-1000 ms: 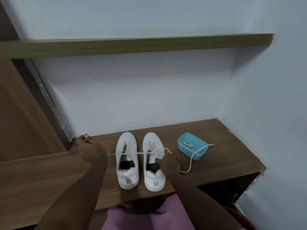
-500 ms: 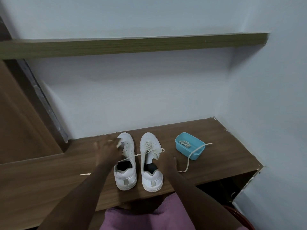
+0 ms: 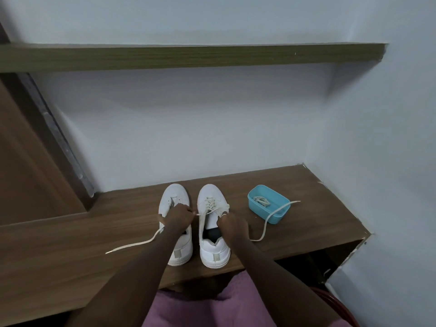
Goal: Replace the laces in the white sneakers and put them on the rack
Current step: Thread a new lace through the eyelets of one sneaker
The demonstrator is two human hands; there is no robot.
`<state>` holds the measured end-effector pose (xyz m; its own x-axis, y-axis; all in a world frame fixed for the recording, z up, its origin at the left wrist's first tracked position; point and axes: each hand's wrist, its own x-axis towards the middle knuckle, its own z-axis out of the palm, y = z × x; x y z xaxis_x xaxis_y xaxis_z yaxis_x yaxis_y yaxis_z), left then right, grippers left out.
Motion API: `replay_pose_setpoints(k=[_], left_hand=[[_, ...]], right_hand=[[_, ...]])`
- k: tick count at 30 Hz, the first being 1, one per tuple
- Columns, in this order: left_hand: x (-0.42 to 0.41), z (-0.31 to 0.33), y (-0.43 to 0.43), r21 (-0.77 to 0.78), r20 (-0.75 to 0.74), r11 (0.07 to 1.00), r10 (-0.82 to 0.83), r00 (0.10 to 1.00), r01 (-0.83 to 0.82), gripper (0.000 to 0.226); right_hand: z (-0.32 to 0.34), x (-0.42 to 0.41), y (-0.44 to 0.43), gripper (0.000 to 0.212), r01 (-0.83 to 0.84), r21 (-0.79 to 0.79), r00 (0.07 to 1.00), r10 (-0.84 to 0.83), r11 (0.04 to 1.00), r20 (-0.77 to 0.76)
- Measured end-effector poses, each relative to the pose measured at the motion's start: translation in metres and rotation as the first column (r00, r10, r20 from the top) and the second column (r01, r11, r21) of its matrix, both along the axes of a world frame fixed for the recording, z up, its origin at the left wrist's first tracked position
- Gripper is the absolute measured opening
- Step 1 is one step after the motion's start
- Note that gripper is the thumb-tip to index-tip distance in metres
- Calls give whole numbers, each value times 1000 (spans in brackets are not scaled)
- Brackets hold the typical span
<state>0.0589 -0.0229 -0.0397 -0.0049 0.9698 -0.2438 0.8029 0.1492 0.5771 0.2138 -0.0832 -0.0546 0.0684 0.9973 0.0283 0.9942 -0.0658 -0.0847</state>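
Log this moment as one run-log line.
step: lacing right sneaker | left hand: pinches lace | right hand: pinches lace | left sneaker: no lace visible | blue tub: second lace inside

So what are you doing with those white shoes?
A person is threading a lace into one of two white sneakers on a wooden bench. The laced sneaker, nearer the blue tub, is partly threaded. The left hand pinches one side of the lace and the right hand holds the other. One loose end lies on the bench; the other drapes over the tub's edge. A spare lace lies bundled inside the tub. The other sneaker shows no lace where visible.
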Motion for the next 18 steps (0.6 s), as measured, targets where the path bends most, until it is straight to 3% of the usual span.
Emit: replay_pose_setpoints(k=[4, 6, 9, 11, 15, 18], left_hand=[[-28, -17, 27, -29, 67, 999, 34, 997, -33, 19], [-44, -35, 53, -79, 84, 985, 163, 983, -156, 32], [-53, 2, 29, 3, 15, 948, 318, 948, -318, 36], [-56, 21, 8, 79, -124, 926, 375, 919, -368, 32], [-44, 30, -13, 114, -356, 918, 394, 847, -380, 29], [-29, 25, -19, 231, -420, 958, 255, 871, -169, 32]], right_hand=[[-1, 2, 1, 29, -68, -35, 995, 71, 997, 75], [-3, 4, 3, 28, -76, -45, 993, 79, 996, 86], [-3, 6, 3, 29, -73, -55, 992, 78, 996, 103], [-4, 6, 3, 28, -60, -59, 995, 64, 996, 74], [-2, 4, 0, 29, 44, -11, 995, -45, 999, -89], [-3, 3, 0, 46, 172, -6, 928, -164, 985, -336]])
